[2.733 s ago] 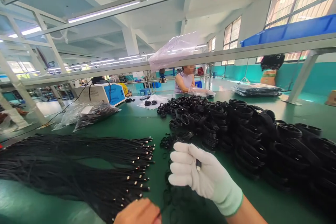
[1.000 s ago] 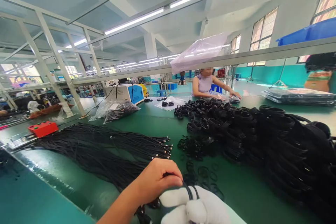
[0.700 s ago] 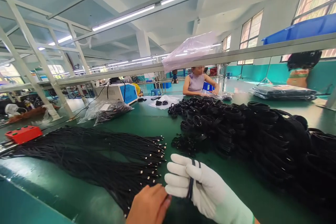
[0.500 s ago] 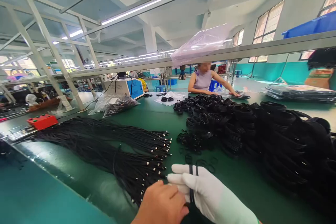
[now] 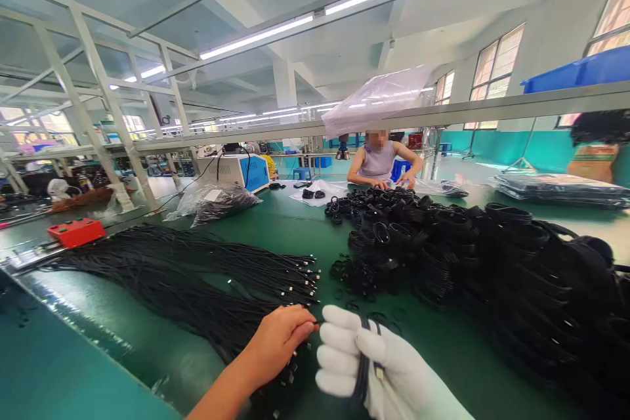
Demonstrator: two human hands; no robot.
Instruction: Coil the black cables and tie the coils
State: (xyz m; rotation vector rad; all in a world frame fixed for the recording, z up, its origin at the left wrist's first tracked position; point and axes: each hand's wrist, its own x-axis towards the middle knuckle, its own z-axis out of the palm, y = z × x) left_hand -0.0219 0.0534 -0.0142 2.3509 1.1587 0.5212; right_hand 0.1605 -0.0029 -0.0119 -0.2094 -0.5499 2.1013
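Note:
My right hand [image 5: 369, 354], in a white glove, is curled round a looped black cable [image 5: 363, 367] that runs across the fingers and palm. A pale metal plug end [image 5: 378, 373] shows by the palm, below the thumb. My bare left hand [image 5: 283, 341] is just left of the gloved fingers, with its thumb and forefinger pinched together. A short dark length of cable shows at those fingertips. Beneath and behind my left hand lies a long bundle of straight black cables [image 5: 187, 282], their metal plugs pointing right.
A large pile of coiled black cables [image 5: 457, 243] covers the right side of the green table [image 5: 290, 226]. Small black rings [image 5: 361, 272] lie before it. A red box [image 5: 76, 231], a bagged bundle [image 5: 221, 203] and a blue-white machine [image 5: 236, 170] stand left. A person [image 5: 381, 161] works opposite.
My left hand has moved from below the gloved palm up and left. My gloved fingers have curled in, and more cable lies round them. The person opposite has drawn both hands together.

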